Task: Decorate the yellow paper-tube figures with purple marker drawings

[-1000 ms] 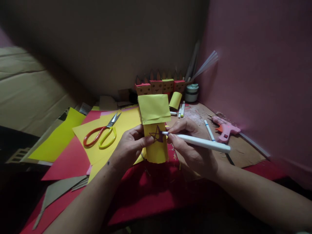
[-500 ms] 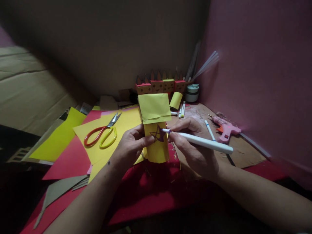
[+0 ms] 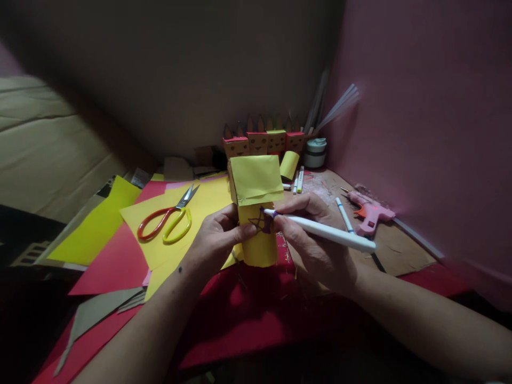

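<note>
A yellow paper figure [image 3: 259, 248], with a box-shaped top and a tube-shaped lower part, stands upright in the middle. My left hand [image 3: 224, 232] is closed around its left side, the thumb lying on the front. On that front is a purple star outline [image 3: 264, 226], its right part filled in. Between the thumb and fingers of my right hand [image 3: 310, 232] is a white marker [image 3: 332, 233], its tip touching the paper near the star's top. The back of the figure is hidden.
Red-and-yellow-handled scissors [image 3: 170, 216] lie on yellow paper [image 3: 160, 261] at left. At right are a pink glue gun [image 3: 374, 210] and a marker cap or pen [image 3: 344, 215]. Behind stand several cardboard figures [image 3: 258, 141], a yellow paper tube [image 3: 289, 164] and a lidded jar [image 3: 316, 153].
The marker's tip has shifted slightly left and up toward the star's top point, and its back end has moved left. The paper figure has turned or shifted slightly to the right.
</note>
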Demonstrator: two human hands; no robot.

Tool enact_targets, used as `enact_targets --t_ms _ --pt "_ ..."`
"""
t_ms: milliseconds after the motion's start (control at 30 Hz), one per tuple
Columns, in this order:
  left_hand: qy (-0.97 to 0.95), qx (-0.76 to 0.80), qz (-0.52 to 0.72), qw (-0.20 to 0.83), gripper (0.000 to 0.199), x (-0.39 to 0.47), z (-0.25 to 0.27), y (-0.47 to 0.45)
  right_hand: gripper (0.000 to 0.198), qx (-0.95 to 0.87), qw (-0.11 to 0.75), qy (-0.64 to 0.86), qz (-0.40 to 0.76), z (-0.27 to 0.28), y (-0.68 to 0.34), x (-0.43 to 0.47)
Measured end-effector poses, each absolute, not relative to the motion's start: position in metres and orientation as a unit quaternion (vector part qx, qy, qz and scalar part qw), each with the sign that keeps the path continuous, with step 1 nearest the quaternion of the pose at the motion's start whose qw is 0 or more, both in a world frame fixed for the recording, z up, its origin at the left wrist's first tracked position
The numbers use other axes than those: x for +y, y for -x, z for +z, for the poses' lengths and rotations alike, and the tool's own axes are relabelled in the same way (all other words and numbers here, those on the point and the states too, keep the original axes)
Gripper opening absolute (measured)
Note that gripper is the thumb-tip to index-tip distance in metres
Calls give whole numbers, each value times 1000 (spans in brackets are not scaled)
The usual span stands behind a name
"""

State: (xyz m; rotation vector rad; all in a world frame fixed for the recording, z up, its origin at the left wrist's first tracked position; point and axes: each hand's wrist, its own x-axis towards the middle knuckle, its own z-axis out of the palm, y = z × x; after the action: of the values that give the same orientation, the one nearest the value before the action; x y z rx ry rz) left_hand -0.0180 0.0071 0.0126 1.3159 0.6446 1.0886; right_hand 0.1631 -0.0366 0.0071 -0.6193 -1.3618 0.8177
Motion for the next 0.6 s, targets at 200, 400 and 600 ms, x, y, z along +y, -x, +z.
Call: enact_targets --t_ms 200,400,600 --pt "-582 272 467 608 26 9 11 20 7 -597 663 289 347 8 -162 -36" --pt "-578 280 467 608 29 8 12 19 7 -596 661 297 346 9 -162 -37" --pt "-572 285 465 612 29 6 14 19 6 -599 659 290 351 7 -162 -36"
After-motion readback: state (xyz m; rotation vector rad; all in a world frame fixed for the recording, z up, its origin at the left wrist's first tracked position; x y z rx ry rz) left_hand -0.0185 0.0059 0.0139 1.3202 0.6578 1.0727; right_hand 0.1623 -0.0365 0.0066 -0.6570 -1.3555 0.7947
